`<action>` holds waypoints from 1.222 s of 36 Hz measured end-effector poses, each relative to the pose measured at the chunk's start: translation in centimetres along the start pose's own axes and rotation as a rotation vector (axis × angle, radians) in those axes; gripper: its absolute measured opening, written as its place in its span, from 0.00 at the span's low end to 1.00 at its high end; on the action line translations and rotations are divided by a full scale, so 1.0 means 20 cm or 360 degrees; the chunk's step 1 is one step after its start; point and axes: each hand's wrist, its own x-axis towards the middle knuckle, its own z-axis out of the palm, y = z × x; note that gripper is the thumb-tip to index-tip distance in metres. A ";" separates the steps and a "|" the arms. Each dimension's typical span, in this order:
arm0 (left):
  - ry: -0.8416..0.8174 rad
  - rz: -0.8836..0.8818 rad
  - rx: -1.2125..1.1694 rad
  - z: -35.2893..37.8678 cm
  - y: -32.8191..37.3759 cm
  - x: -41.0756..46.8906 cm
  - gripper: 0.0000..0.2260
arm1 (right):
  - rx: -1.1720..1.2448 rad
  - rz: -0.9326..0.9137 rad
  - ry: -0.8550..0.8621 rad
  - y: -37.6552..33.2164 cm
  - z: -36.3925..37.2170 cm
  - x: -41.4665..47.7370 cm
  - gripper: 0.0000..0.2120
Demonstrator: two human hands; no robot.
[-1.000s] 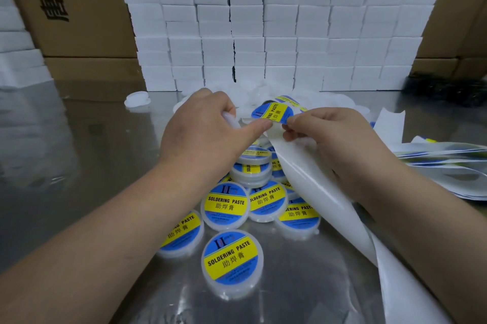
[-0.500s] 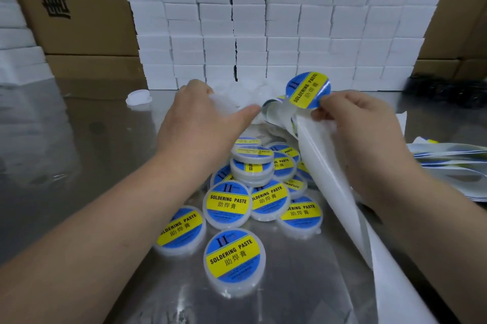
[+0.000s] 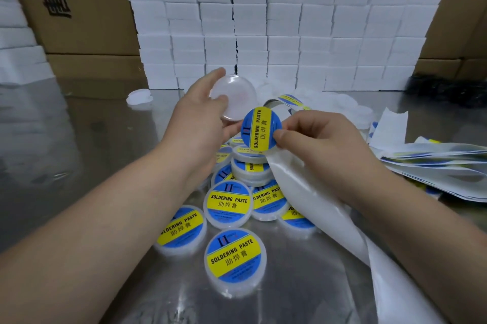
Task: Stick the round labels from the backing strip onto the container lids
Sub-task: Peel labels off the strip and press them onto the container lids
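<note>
The left hand (image 3: 200,118) is holding an unlabelled clear lid (image 3: 233,97) up above the counter (image 3: 79,165), with the thumb lying across the lid's near face and the other fingers curling round its rim and back. The right hand (image 3: 316,144) is pinching a round label (image 3: 261,128) by its right edge, thumb on the printed blue and yellow face and forefinger behind it, so the label is standing free in the air with its wording running sideways. The label is sitting just below and to the right of the clear lid; whether their edges are touching cannot be told. The white backing strip (image 3: 303,192) is hanging from under the right hand and trailing down towards the near right corner, while a further length of it carrying more labels is curling away behind the hand. Below both hands, a heap of labelled containers (image 3: 228,203) is lying on the counter, some stacked on each other and a few lying flat at the near edge of the pile with their labels facing up. A loose unlabelled lid (image 3: 139,95) is lying apart at the far left of the counter. Spent strips (image 3: 434,165) are piling up at the right. A wall of white foam blocks (image 3: 276,20) is standing at the back, with cardboard boxes (image 3: 79,7) on either side of it.
</note>
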 end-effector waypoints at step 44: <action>-0.0526 0.0037 0.0037 0.01 -0.05 -0.04 0.14 | 0.0114 0.0139 0.0124 -0.02 -0.01 0.00 0.12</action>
